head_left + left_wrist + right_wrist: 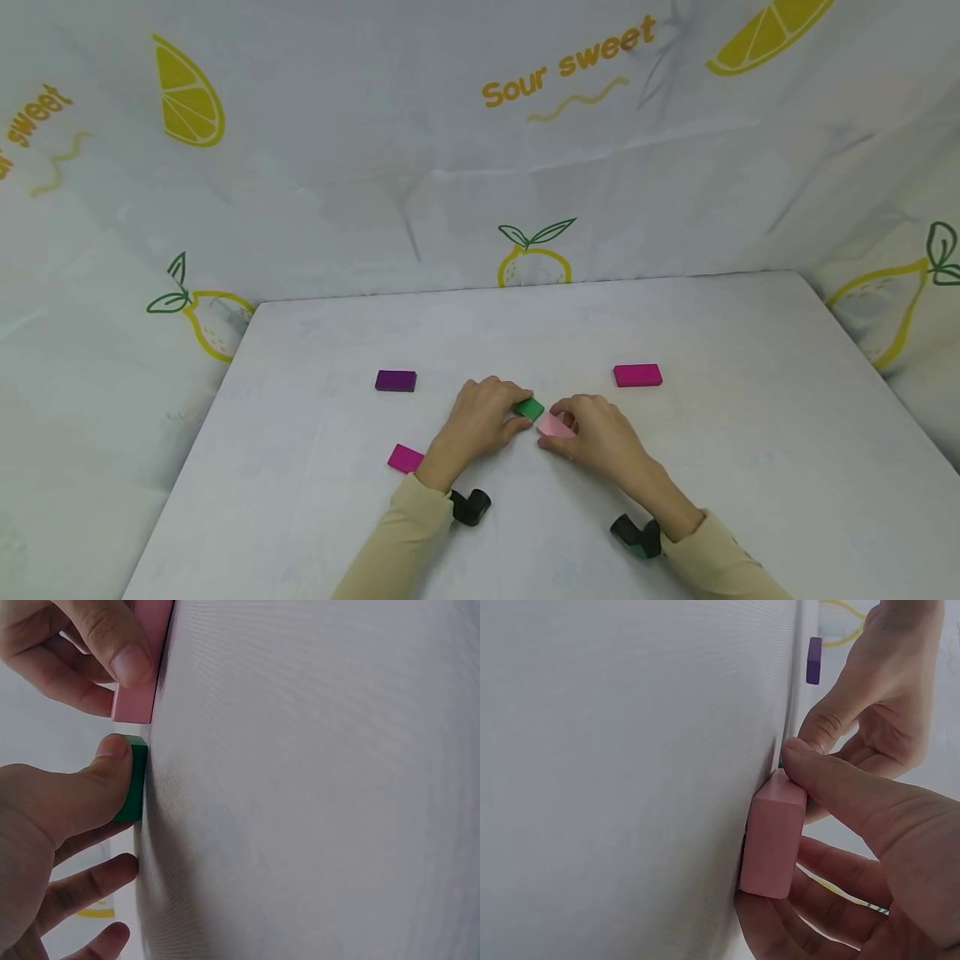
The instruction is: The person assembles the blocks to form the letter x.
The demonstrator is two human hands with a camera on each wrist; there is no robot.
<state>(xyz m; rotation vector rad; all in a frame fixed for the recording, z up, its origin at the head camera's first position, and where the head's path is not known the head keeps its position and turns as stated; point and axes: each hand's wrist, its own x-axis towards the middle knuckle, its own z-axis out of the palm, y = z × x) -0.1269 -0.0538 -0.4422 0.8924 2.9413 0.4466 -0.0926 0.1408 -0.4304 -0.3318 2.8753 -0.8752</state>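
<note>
Near the middle of the white table, my left hand (486, 417) pinches a green block (531, 408) between thumb and fingers. Just to its right, my right hand (600, 433) holds a pink block (555, 427) by its sides. The two blocks sit close together, corner toward corner. In the left wrist view the green block (135, 784) stands low at the tabletop, with the pink block (139, 697) just beyond it. The right wrist view shows the end face of the pink block (771, 844) under my thumb, and the green one is almost wholly hidden.
A purple block (395, 381) lies at the back left, a magenta block (637, 375) at the back right. Another magenta block (406, 458) lies beside my left forearm, partly covered by it. White lemon-print cloth (360, 208) hangs behind the table (750, 375).
</note>
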